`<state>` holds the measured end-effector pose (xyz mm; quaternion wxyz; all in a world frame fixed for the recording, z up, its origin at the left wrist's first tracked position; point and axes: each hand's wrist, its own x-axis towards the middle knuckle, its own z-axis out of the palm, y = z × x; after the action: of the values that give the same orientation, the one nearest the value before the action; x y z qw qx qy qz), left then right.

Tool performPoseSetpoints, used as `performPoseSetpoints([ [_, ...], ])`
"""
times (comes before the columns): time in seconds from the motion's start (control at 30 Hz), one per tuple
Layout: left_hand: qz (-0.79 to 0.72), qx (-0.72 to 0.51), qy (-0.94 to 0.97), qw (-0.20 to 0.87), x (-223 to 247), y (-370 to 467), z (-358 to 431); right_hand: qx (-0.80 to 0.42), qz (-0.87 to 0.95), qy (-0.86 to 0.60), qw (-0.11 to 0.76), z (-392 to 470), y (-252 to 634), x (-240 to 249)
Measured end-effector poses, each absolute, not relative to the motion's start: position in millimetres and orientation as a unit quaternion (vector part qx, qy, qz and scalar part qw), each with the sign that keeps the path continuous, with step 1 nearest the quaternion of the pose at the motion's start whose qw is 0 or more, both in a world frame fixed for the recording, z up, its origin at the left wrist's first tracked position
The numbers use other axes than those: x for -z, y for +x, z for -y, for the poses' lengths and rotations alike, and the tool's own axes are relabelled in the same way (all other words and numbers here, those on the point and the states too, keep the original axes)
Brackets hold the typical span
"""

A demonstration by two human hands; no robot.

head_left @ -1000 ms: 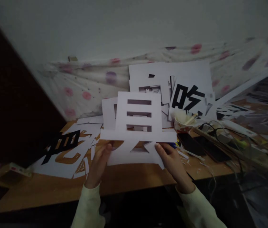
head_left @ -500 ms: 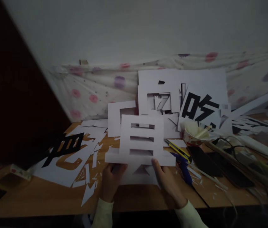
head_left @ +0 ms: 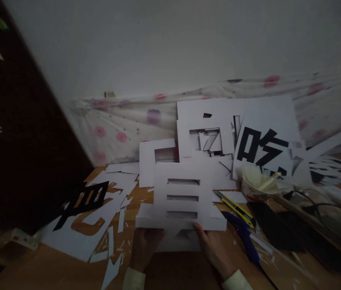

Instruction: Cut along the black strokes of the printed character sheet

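Between my hands stands a white board cut-out letter shape (head_left: 184, 190) with three horizontal slots and a wider ledge along its lower part. Under the ledge on the left side, my left hand (head_left: 146, 245) is closed on it, its fingers partly in shadow. My right hand (head_left: 214, 249) grips the right side from below, thumb resting against the lower edge. Beside it on the right lie a blue glue gun (head_left: 245, 233) with a small red light and a yellow-and-black utility knife (head_left: 236, 207).
White boards with cut-out openings (head_left: 185, 114) lean against the back wall, along with a sheet bearing a black printed character (head_left: 249, 143). A black cut-out (head_left: 104, 194) and paper scraps (head_left: 111, 272) lie left. At right are a bowl (head_left: 256, 193), dark phones (head_left: 279, 227) and cables.
My view has tilted up a little, so the table and everything on it sit lower in the picture. Both hands keep hold of the white cut-out.
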<state>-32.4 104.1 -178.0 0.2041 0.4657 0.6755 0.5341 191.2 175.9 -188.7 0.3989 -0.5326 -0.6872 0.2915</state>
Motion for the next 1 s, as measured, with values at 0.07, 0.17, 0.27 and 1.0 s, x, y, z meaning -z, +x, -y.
performPoseSetpoints([
  [0.07, -0.684, -0.494, 0.505, 0.183, 173.0, -32.3, -103.9, -0.261, 0.705, -0.533, 0.389, -179.5, 193.7, 194.0],
  [0.17, -0.700, -0.441, 0.537, 0.166, 167.8, -27.2, -102.8, -0.252, 0.721, -0.530, 0.369, -181.2, 196.8, 201.5],
  [0.27, -0.723, -0.415, 0.524, 0.176, 172.2, -21.6, -103.7, -0.265, 0.723, -0.531, 0.354, -180.8, 198.0, 207.0],
  [1.0, -0.748, -0.215, 0.578, 0.246, 175.2, -43.5, -58.3, -0.408, 0.701, -0.555, 0.183, -126.8, 192.2, 132.0],
])
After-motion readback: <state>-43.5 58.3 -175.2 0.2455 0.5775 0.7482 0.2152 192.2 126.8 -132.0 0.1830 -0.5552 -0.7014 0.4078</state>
